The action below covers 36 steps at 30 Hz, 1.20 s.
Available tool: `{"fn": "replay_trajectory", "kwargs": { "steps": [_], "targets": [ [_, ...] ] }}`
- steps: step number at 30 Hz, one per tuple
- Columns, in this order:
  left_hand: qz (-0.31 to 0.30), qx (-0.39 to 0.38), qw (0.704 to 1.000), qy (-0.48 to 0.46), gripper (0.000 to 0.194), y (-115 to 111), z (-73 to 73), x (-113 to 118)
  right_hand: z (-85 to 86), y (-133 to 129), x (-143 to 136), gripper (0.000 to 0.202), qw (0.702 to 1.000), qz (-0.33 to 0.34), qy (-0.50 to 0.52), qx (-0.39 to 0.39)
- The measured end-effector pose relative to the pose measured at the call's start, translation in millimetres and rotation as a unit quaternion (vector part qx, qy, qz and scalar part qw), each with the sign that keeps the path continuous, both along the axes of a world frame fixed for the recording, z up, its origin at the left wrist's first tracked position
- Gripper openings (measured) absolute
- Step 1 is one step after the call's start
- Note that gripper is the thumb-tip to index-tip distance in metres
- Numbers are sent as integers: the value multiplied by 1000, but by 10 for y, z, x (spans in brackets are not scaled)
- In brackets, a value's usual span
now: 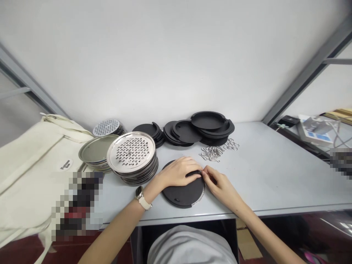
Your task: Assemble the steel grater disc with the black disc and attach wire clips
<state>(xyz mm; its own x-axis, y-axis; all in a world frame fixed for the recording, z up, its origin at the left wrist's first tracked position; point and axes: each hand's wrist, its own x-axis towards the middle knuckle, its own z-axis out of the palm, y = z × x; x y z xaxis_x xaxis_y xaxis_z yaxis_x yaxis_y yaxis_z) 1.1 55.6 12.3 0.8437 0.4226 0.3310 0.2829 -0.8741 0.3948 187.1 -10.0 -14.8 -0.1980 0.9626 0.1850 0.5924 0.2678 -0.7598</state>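
A round black disc (178, 194) with a small slot lies flat near the table's front edge, a thin silvery rim showing along its right side. My left hand (180, 171) rests across its upper part and grips it, fingers toward the far right edge and thumb on the face. At that same edge, my right hand (217, 182) is closed in a pinch, its fingertips meeting those of the left. Whatever small piece sits between the fingertips is mostly hidden. Beyond the hands lies a loose pile of small metal clips (211, 153), with metal rings (231, 144) beside it.
A stack of perforated metal grater discs (132, 152) stands left of my hands, beside a stack of plain metal discs (96, 149). More grater discs (107, 127) and several black round covers (187, 131) sit along the wall. A cream cloth bag (30, 161) occupies the left.
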Motion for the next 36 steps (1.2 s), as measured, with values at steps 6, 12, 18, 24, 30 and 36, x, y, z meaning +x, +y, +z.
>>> {"fn": "replay_trajectory", "kwargs": {
  "steps": [6, 12, 18, 24, 30, 36],
  "targets": [
    [8, 15, 1000, 13, 22, -10, -5, -1, -1, 6, -2, 30, 1000, -4, -4, 0],
    [13, 64, 997, 30, 26, -35, -18, -4, -28, 8, -13, 31, 999, -7, -23, 21],
    [32, 98, 994, 40, 24, -70, 10, -3, -14, 2, -24, 31, 1000, 0, -26, 16],
    [96, 129, 985, 68, 24, -103, 22, -8, -8, 1, -19, 30, 1000, 3, -21, 2],
    [122, 85, 985, 91, 26, -103, 6, -47, 7, -4, -17, 29, 999, 8, -31, 7],
    [94, 70, 987, 111, 16, -101, 46, -52, -9, -5, -12, 28, 1000, 3, -27, -5]
  ]
}}
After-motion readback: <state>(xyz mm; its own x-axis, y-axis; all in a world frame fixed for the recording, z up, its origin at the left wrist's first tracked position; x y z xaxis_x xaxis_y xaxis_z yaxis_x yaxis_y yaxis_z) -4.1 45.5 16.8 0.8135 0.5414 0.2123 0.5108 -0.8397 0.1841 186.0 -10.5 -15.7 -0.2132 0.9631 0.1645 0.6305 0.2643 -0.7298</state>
